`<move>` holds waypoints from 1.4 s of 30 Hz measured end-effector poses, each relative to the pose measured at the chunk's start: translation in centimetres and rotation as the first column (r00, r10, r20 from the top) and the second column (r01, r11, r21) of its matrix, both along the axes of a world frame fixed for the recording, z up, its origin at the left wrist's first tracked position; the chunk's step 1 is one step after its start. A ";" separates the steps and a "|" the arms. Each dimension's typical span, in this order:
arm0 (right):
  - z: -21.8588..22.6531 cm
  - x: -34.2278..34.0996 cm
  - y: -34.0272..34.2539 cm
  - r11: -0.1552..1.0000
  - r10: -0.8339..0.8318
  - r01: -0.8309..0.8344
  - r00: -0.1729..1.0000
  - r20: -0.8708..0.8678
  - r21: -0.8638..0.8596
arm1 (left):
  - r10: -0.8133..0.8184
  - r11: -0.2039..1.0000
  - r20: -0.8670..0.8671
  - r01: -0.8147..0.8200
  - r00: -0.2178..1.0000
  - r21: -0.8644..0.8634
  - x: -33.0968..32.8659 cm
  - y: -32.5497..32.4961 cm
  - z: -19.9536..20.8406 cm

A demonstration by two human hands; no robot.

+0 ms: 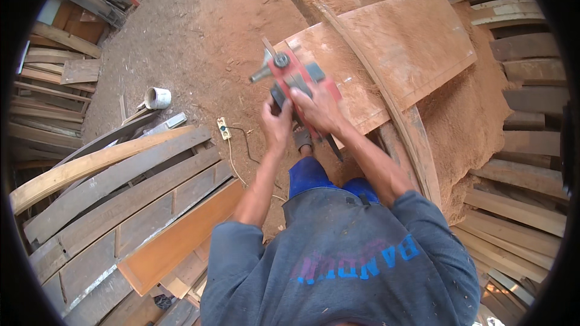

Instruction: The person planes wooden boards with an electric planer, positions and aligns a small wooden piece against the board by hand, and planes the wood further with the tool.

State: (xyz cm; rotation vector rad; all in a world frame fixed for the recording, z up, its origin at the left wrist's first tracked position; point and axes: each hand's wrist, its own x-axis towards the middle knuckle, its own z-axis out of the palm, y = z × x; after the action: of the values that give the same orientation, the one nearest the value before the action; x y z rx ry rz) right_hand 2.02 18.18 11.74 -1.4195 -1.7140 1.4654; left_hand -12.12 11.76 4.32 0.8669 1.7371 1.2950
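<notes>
Both of my hands hold a red electric planer [290,60] up in front of me, tilted, with a grey part and a dark knob at its far end. My left hand [277,122] grips its dark near-left side, fingers bent round it. Across the red body lies my right hand [320,108], thumb on top and the other fingers partly hidden behind it. Just beyond and right of the tool stands a wide wooden board [411,42], dusted with sawdust. A long curved beam [362,54] lies across that board.
Sawdust [471,127] is heaped at the right, beside stacked planks [525,142]. Curved boards [139,184] lie at lower left. A power strip [224,128] with a cable sits on the ground, left of my foot. Farther left stands a white bucket [157,98].
</notes>
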 end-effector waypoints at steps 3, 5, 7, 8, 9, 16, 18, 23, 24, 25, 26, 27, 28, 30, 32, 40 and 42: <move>2.8 5.4 -6.9 0.976 0.045 -0.056 0.997 -0.059 -0.209 | -0.052 0.994 0.190 0.069 0.980 -0.080 4.8 -7.4 1.8; 0.0 8.5 -12.3 0.992 0.015 -0.020 0.999 -0.041 -0.128 | -0.032 0.998 0.273 0.048 0.961 -0.051 7.5 -12.6 0.3; 0.1 9.8 -15.7 0.984 0.011 -0.024 0.997 -0.073 -0.177 | -0.051 0.992 0.212 0.074 0.976 -0.104 8.9 -16.4 -0.3; 0.0 10.1 -16.0 0.980 0.004 -0.021 0.996 -0.086 -0.198 | -0.033 0.992 0.249 0.062 0.968 -0.107 9.4 -17.2 -0.4; 0.0 10.2 -16.3 0.975 -0.003 -0.019 0.995 -0.098 -0.221 | -0.032 0.993 0.248 0.060 0.968 -0.106 9.3 -17.1 -0.8; -0.6 4.9 -7.7 0.999 0.011 -0.014 0.998 -0.065 -0.044 | 0.045 0.999 0.194 -0.038 0.980 -0.039 4.8 -7.7 -1.3; -0.9 3.0 -4.2 1.000 0.007 -0.007 0.998 -0.065 0.002 | 0.061 0.998 0.059 -0.059 0.996 -0.035 3.3 -4.0 -0.6; -0.2 0.1 -0.1 0.992 -0.075 0.056 0.981 -0.176 -0.113 | 0.092 0.973 0.369 -0.163 0.925 0.166 -0.7 0.1 -1.8; 0.3 0.9 -0.2 0.991 -0.085 0.067 0.983 -0.160 -0.118 | 0.114 0.948 0.540 -0.255 0.834 0.193 -1.4 0.4 -2.2; 1.5 1.3 -1.2 0.990 -0.059 0.040 0.988 -0.145 -0.132 | 0.146 0.943 0.550 -0.285 0.822 0.175 -2.3 -0.4 -3.1; 3.3 1.8 -2.1 0.978 -0.130 0.090 0.968 -0.213 -0.188 | 0.226 0.925 0.560 -0.355 0.797 0.133 -2.9 -1.0 -4.1; 5.1 2.7 -3.0 0.959 -0.205 0.138 0.940 -0.271 -0.247 | 0.303 0.902 0.569 -0.423 0.765 0.088 -2.9 -1.7 -5.4; 6.7 3.2 -3.7 0.960 -0.213 0.138 0.923 -0.320 -0.243 | 0.313 0.920 0.538 -0.390 0.783 0.032 -3.0 -2.9 -7.9; 7.8 6.5 -4.4 0.960 -0.247 0.167 0.884 -0.397 -0.224 | 0.217 0.962 0.600 -0.274 0.770 0.004 1.5 -3.0 -8.9; 8.9 8.8 -5.1 0.968 -0.233 0.166 0.874 -0.427 -0.190 | 0.059 0.997 0.651 -0.075 0.757 -0.003 5.6 -3.0 -8.8; 9.5 13.2 -7.5 0.960 -0.276 0.268 0.872 -0.405 -0.077 | -0.025 0.994 0.403 0.064 0.915 -0.084 13.4 -7.7 -7.7; 9.3 13.1 -8.1 0.955 -0.295 0.275 0.864 -0.409 -0.108 | -0.075 0.980 0.426 0.147 0.902 -0.138 13.9 -9.7 -7.9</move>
State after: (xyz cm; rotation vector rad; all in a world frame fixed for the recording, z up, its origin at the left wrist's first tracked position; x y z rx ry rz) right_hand 15.16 10.12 21.08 -1.2036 -1.1568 1.5142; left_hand 1.75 2.08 -3.58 0.5334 1.4079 1.1410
